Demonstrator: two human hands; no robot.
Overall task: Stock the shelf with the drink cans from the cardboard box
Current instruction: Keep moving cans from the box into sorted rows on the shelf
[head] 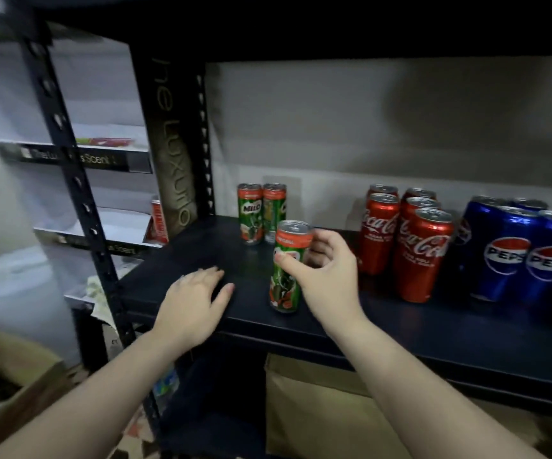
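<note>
A green and orange Milo can (pixel 287 279) stands upright near the front of the dark shelf board (pixel 400 329). My right hand (pixel 324 270) is wrapped around its upper half, thumb across the label. My left hand (pixel 193 303) lies flat on the shelf to the left of it, fingers spread, holding nothing. Two more Milo cans (pixel 261 212) stand at the back left. Several red Coca-Cola cans (pixel 407 240) and several blue Pepsi cans (pixel 516 253) stand in rows to the right.
A dark perforated upright (pixel 69 180) frames the shelf's left side. A black box with gold lettering (pixel 172 150) leans at the back left. A brown cardboard box (pixel 317 409) sits under the shelf; another carton edge (pixel 13 385) lies at lower left.
</note>
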